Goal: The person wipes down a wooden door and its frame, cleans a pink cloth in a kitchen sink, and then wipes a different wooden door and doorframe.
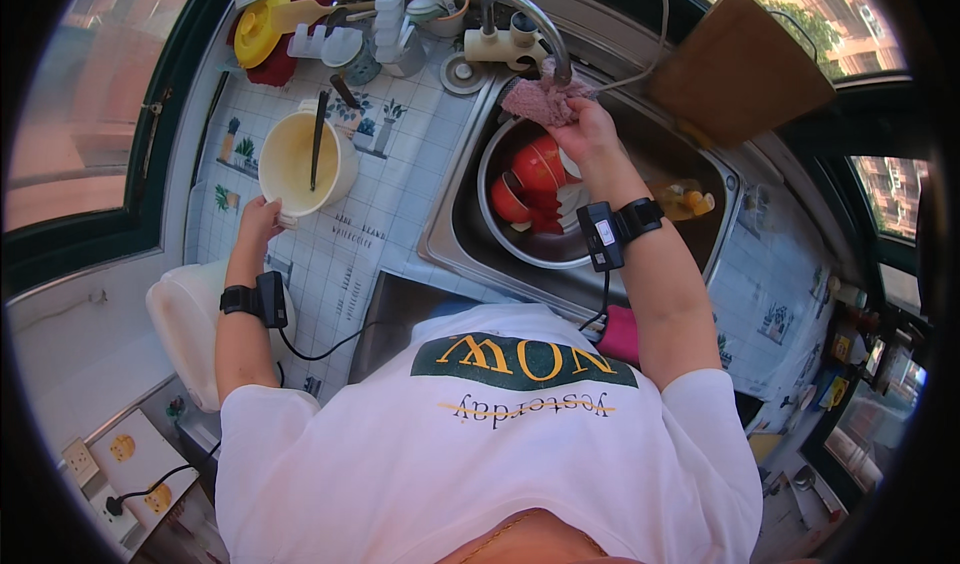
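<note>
My left hand [260, 222] grips the near handle of a cream-white pot [345, 170] on the patterned countertop cover. A dark, slender utensil [318, 144] leans inside that pot; whether it is chopsticks or a handle, I cannot tell. A bunched pink cloth [541, 102] is held in my right hand [591, 132], right at the mouth of the curved metal faucet [555, 35]. Beneath the cloth, a round metal basin [499, 234] sits in the stainless steel sink [461, 245]. Red bowls [538, 165] lie in the basin, partly hidden by my right forearm.
A bottle with yellowish liquid [675, 198] lies in the sink's right side. Behind the sink leans a brown board [742, 68]. Utensil holders [405, 50], a yellow lid [259, 31] and a sink strainer [463, 73] stand along the back. A white jug-like container [180, 324] is at left.
</note>
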Demonstrator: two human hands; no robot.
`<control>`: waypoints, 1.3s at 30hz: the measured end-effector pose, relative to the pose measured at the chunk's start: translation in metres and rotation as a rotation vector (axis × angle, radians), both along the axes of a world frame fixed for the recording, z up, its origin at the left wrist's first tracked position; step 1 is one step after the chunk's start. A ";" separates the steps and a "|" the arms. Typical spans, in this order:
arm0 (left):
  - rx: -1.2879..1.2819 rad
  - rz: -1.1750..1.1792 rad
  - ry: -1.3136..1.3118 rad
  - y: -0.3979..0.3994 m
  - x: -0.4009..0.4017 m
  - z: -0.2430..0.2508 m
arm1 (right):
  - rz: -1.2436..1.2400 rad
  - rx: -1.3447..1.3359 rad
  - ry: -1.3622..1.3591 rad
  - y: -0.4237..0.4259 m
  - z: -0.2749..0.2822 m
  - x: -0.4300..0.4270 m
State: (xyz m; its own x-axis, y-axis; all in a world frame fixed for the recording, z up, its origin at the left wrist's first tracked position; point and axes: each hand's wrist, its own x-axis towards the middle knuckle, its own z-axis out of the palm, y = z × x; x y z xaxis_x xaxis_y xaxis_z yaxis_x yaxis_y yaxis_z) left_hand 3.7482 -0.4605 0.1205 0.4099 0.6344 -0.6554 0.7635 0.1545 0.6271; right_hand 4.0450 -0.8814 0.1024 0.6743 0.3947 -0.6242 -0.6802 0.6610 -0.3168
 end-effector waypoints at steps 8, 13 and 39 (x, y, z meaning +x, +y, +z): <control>0.444 -0.824 -0.668 -0.168 0.154 0.068 | 0.017 -0.057 -0.244 0.005 -0.007 -0.002; 0.876 -1.182 -0.721 -0.228 0.271 0.046 | -0.033 -0.151 -0.253 0.003 0.017 -0.007; 1.345 -1.574 -0.580 -0.247 0.367 0.003 | -0.104 -0.148 -0.262 0.012 0.013 0.001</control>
